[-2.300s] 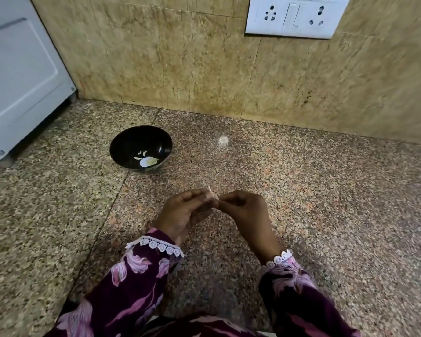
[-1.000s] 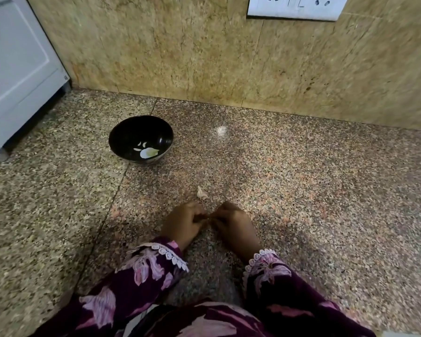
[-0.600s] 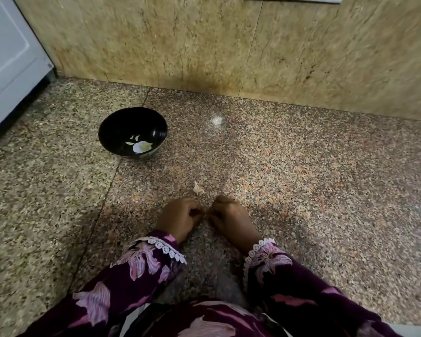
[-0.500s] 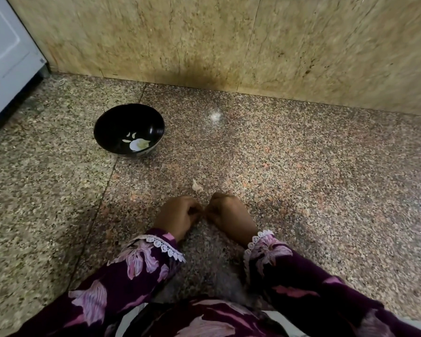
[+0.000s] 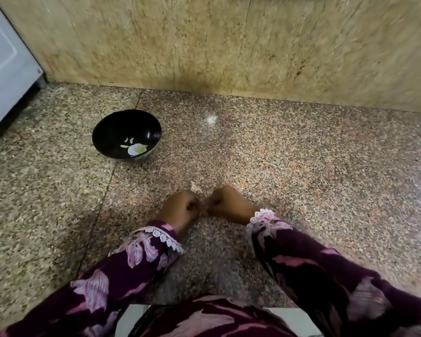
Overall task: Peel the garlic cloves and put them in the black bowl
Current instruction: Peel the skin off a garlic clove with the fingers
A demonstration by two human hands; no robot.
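Left hand (image 5: 180,207) and right hand (image 5: 225,203) curled together near tabletop (image 5: 301,171), pinching a hidden garlic clove; light, slippery, grip its ends. Black bowl (image 5: 127,137) far left.

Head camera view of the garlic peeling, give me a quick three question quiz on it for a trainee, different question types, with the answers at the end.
1. True or false: the black bowl stands on the person's left side of the granite counter.
2. Multiple choice: the loose scrap of garlic skin lies
A. inside the bowl
B. on the counter just beyond the hands
C. against the wall
3. Fill in: the left hand and right hand have curled fingers and meet at their ____.

Key
1. True.
2. B.
3. Fingertips; whatever they pinch between them is too small to make out.
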